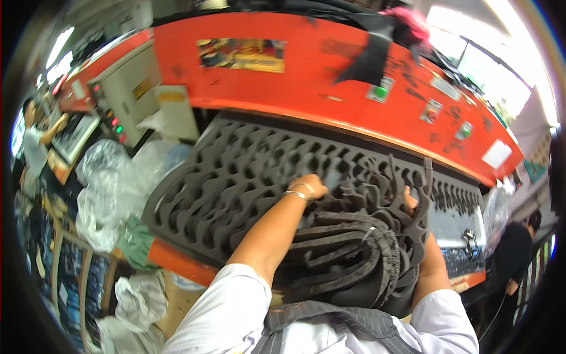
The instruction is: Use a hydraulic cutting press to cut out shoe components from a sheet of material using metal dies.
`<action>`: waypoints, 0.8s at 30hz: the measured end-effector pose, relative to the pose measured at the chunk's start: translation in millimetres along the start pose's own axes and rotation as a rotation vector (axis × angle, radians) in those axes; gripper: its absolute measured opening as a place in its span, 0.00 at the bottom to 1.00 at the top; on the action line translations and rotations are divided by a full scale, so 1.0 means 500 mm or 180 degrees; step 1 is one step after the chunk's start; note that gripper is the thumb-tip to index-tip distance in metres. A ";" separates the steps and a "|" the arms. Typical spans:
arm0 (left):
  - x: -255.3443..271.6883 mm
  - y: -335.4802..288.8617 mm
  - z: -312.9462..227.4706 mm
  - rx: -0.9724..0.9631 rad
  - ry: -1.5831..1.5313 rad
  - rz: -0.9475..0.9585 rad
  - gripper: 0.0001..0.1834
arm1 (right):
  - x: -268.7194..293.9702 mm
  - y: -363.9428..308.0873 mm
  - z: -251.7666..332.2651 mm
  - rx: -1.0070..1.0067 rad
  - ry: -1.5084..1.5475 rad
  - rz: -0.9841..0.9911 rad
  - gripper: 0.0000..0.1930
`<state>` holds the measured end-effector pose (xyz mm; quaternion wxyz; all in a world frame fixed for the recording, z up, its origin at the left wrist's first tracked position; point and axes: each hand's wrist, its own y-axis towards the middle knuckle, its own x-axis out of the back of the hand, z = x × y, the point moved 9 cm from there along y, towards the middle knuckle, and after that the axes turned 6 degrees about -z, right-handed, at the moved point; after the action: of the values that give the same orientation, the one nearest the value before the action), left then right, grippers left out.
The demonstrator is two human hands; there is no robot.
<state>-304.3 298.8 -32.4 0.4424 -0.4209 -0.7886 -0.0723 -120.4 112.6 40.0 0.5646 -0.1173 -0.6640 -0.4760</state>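
Note:
A large dark grey foam sheet with rows of wavy cut-out holes lies on the press bed. Its right part is lifted and folded into a tangled bundle of foam strips against my body. My left hand, with bracelets on the wrist, is closed on the sheet's webbing near the middle. Foam strips partly cover my right hand, which grips the bundle's right side; most of its fingers are hidden. To the right of the bundle, a pale board surface shows.
A red press beam with buttons spans the far side. Clear plastic bags and a control cabinet stand left. A small metal-looking object sits on the bed's right end. One person is far left, another at right.

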 end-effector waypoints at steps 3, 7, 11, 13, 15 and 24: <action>-0.071 -0.111 -0.042 -0.1364 0.0307 0.0283 0.14 | -0.009 -0.032 0.018 0.0315 0.0156 0.0139 0.30; -0.011 -0.242 -0.049 -0.1669 0.0329 0.0088 0.11 | 0.008 0.015 0.117 0.0332 0.0215 0.0252 0.30; 0.075 -0.245 -0.024 -0.1733 -0.0241 0.0491 0.20 | -0.021 -0.016 0.093 0.0451 0.0278 0.0414 0.30; 0.163 -0.186 -0.006 -0.1385 -0.1144 -0.0411 0.19 | -0.034 -0.051 0.032 0.0424 0.0231 0.0440 0.30; 0.236 -0.106 0.082 -0.0603 -0.0956 -0.1376 0.23 | -0.073 -0.095 0.035 0.0443 0.0284 0.0557 0.30; 0.114 0.029 0.109 0.0907 0.0566 -0.0739 0.25 | -0.145 0.032 0.186 0.0168 0.0411 0.0961 0.30</action>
<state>-342.9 369.0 -25.4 0.5541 -0.2522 -0.7919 -0.0474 -144.6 219.7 -5.9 0.6740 -0.1700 -0.6135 -0.3747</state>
